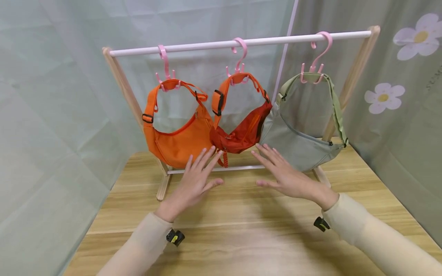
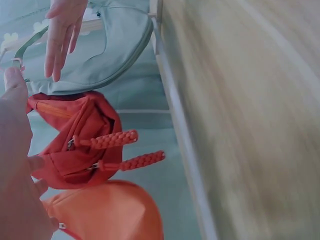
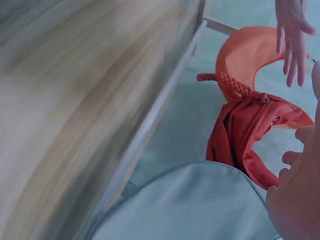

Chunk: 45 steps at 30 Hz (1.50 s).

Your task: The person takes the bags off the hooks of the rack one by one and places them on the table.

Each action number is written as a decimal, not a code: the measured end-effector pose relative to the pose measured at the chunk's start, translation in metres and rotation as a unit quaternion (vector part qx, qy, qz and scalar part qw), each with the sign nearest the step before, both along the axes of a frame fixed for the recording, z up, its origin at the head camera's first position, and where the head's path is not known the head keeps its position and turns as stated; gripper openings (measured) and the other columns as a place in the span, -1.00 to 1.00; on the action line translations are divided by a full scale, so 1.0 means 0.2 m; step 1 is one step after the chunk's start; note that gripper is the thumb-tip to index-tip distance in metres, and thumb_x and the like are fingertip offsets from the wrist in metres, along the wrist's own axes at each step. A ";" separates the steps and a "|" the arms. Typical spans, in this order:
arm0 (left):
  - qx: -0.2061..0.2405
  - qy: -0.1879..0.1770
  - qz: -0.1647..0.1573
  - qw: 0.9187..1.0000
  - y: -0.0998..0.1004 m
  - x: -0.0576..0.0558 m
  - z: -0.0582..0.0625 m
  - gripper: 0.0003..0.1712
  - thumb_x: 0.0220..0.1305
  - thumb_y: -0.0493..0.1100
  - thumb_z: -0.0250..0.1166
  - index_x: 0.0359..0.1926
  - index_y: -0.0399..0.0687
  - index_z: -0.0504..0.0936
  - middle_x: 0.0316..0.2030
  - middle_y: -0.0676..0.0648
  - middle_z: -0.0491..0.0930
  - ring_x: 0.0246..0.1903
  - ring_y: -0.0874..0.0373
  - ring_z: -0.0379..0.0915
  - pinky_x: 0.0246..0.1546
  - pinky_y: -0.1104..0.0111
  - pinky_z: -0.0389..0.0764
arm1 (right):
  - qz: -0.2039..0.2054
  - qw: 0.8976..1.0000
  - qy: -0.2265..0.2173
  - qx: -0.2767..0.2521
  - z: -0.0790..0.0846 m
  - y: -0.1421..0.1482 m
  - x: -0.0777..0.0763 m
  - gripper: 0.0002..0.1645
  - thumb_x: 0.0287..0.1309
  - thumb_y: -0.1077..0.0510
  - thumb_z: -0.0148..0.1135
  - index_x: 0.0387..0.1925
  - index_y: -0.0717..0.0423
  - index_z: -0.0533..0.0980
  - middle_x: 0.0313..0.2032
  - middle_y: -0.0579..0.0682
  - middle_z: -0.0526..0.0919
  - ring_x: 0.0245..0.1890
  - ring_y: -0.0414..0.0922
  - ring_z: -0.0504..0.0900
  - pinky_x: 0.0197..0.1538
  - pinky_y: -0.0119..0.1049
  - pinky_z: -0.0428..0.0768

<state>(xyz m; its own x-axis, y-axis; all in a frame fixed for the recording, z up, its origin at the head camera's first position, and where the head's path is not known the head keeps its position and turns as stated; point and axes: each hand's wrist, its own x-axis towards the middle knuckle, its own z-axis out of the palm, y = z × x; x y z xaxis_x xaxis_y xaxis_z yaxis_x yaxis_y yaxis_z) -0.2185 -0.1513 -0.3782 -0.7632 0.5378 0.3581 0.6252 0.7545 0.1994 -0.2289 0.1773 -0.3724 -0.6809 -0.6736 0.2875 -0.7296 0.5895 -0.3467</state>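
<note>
Three shoulder bags hang by their straps from pink hooks on a rack. The orange bag (image 1: 183, 142) is on the left, the smaller red bag (image 1: 241, 134) with braided zipper pulls (image 2: 142, 160) in the middle, and the grey-green bag (image 1: 297, 147) on the right. My left hand (image 1: 198, 176) is held out in front of the orange and red bags, fingers spread and straight. My right hand (image 1: 283, 174) reaches in from the other side, fingers extended, before the gap between the red and grey-green bags. Neither hand holds anything.
The rack has a white top rail (image 1: 269, 40), wooden legs (image 1: 355, 80) and a low white crossbar (image 1: 241, 168). It stands on a wood-grain table (image 1: 241, 237). Pale curtains hang behind, with flower prints (image 1: 384, 98) on the right. Each hook (image 1: 241, 53) loops over the rail.
</note>
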 end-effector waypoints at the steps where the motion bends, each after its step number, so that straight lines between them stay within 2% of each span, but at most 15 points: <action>1: 0.001 0.001 -0.003 1.000 0.00 0.00 0.01 0.08 0.37 0.60 -0.44 0.69 0.11 -0.05 0.66 -0.15 -0.11 0.61 -0.25 -0.20 0.50 -0.33 -0.18 | 0.001 1.000 0.001 -0.001 0.01 0.00 0.00 0.08 0.44 -0.22 0.24 0.70 -0.16 -0.16 0.67 0.09 -0.19 0.65 0.17 -0.27 0.62 0.04 -0.29; 6: 0.025 0.009 -0.027 0.999 -0.03 -0.03 0.11 0.05 0.40 0.57 -0.38 0.69 0.12 -0.07 0.66 -0.11 -0.15 0.62 -0.20 -0.23 0.51 -0.29 -0.21 | 0.014 0.999 -0.041 -0.033 0.06 -0.02 0.01 0.03 0.48 -0.22 0.18 0.70 -0.15 -0.14 0.67 0.03 -0.21 0.65 0.15 -0.31 0.61 0.12 -0.25; 10: 0.035 0.024 -0.031 0.999 -0.05 -0.04 0.18 0.02 0.41 0.57 -0.35 0.70 0.19 -0.10 0.67 -0.06 -0.18 0.64 -0.10 -0.30 0.54 -0.22 -0.26 | 0.029 0.995 -0.068 -0.063 0.13 -0.04 0.02 -0.01 0.51 -0.23 0.13 0.70 -0.14 -0.14 0.68 -0.05 -0.24 0.65 0.08 -0.37 0.59 0.19 -0.25; 17: 0.072 0.048 -0.039 0.995 -0.06 -0.07 0.28 0.03 0.42 0.57 -0.33 0.69 0.13 -0.07 0.66 -0.12 -0.13 0.63 -0.11 -0.27 0.54 -0.23 -0.26 | 0.033 0.995 -0.057 -0.074 0.20 -0.06 0.02 0.00 0.50 -0.22 0.14 0.69 -0.11 -0.12 0.68 -0.05 -0.24 0.65 0.03 -0.39 0.56 0.31 -0.18; 23: 0.101 0.075 -0.030 0.992 -0.08 -0.09 0.34 0.03 0.44 0.57 -0.31 0.69 0.08 -0.04 0.66 -0.11 -0.10 0.62 -0.10 -0.22 0.54 -0.22 -0.22 | 0.028 0.995 -0.061 -0.072 0.24 -0.06 0.00 -0.02 0.51 -0.23 0.13 0.70 -0.20 -0.15 0.68 -0.07 -0.26 0.65 -0.03 -0.40 0.55 0.32 -0.14; 32: 0.119 0.118 -0.019 0.986 -0.07 -0.13 0.43 -0.01 0.48 0.53 -0.25 0.69 0.09 -0.03 0.65 -0.09 -0.07 0.63 -0.11 -0.22 0.57 -0.16 -0.26 | 0.036 0.996 -0.033 -0.068 0.34 -0.06 -0.03 0.01 0.49 -0.23 0.15 0.69 -0.10 -0.11 0.67 -0.15 -0.26 0.65 0.10 -0.35 0.56 0.28 -0.10; 40: 0.134 0.179 -0.011 0.975 -0.07 -0.15 0.52 -0.08 0.53 0.46 -0.17 0.67 0.06 0.06 0.63 -0.13 0.00 0.63 -0.09 -0.25 0.55 -0.18 -0.31 | 0.039 0.997 -0.025 -0.065 0.42 -0.07 -0.05 0.03 0.48 -0.09 0.24 0.70 -0.19 -0.15 0.66 -0.21 -0.28 0.65 0.03 -0.28 0.56 0.24 -0.02; 45: 0.135 0.184 -0.002 0.974 -0.07 -0.15 0.58 -0.08 0.54 0.45 -0.17 0.67 0.06 0.07 0.64 -0.10 -0.03 0.63 -0.06 -0.27 0.56 -0.14 -0.36 | 0.033 0.997 -0.025 -0.060 0.43 -0.08 -0.04 0.03 0.48 -0.13 0.23 0.70 -0.15 -0.14 0.67 -0.15 -0.27 0.65 0.05 -0.29 0.56 0.25 -0.03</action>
